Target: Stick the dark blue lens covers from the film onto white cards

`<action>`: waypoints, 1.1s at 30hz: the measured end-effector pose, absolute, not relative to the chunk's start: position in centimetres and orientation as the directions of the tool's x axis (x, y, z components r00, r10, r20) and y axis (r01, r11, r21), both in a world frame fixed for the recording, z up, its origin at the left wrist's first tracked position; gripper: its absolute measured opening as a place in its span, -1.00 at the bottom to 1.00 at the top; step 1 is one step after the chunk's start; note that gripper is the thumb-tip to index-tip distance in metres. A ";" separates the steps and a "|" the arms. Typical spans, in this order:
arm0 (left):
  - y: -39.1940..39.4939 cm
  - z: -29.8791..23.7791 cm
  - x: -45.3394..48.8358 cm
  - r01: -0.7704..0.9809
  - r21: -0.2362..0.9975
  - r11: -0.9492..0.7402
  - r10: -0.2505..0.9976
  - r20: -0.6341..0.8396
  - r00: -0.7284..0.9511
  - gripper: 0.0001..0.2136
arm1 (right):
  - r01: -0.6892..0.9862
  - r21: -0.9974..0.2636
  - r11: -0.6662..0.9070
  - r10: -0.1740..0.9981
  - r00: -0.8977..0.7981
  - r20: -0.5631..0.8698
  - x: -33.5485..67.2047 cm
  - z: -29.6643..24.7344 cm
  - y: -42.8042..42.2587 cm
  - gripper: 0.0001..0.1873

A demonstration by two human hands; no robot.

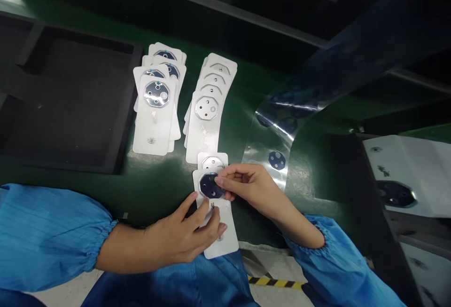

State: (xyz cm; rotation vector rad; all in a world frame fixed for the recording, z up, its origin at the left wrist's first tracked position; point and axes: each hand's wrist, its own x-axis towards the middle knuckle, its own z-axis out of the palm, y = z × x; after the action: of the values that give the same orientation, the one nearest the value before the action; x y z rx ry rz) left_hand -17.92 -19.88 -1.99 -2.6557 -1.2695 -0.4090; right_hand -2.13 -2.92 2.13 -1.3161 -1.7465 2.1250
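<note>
A white phone-shaped panel [225, 232] lies at the table's front edge, partly over another white panel [212, 160]. On its camera area sits a dark octagonal film [208, 185] with round holes. My right hand [252, 185] pinches the film's right edge between thumb and forefinger. My left hand [192, 232] rests on the panel below the film, its fingers spread, with the thumb and forefinger near the left edge. Right of my right hand lies a clear film strip [262, 149] carrying another dark octagonal film [276, 160].
Overlapping white panels with pale octagons [202, 130] lie beyond my hands. Left of them is a pile of panels with dark octagons [151, 123]. A black tray [120, 133] stands at the left. Another black tray [373, 194] holding white panels [433, 170] is at the right.
</note>
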 end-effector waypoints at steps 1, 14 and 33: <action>-19.8 -1.9 -18.0 0.781 -0.032 -0.624 0.734 0.321 0.599 -0.59 | 0.432 -0.838 -0.333 0.558 -0.626 -0.545 -2.1 2.1 -2.9 -0.71; -19.7 -2.0 -18.1 0.763 -0.047 -0.645 0.713 0.323 0.622 -0.61 | 0.450 -0.843 -0.295 0.563 -0.631 -0.534 -1.9 2.0 -2.9 -0.75; -19.8 -2.0 -18.1 0.762 -0.050 -0.645 0.715 0.313 0.626 -0.56 | 0.497 -0.848 -0.187 0.583 -0.638 -0.503 -2.0 2.6 -3.2 -0.73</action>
State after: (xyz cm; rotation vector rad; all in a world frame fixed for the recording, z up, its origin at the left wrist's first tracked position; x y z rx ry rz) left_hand -18.13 -19.82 -2.05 -2.6685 -1.2242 -0.3973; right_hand -2.02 -3.16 2.55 -1.3044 -1.9584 1.9782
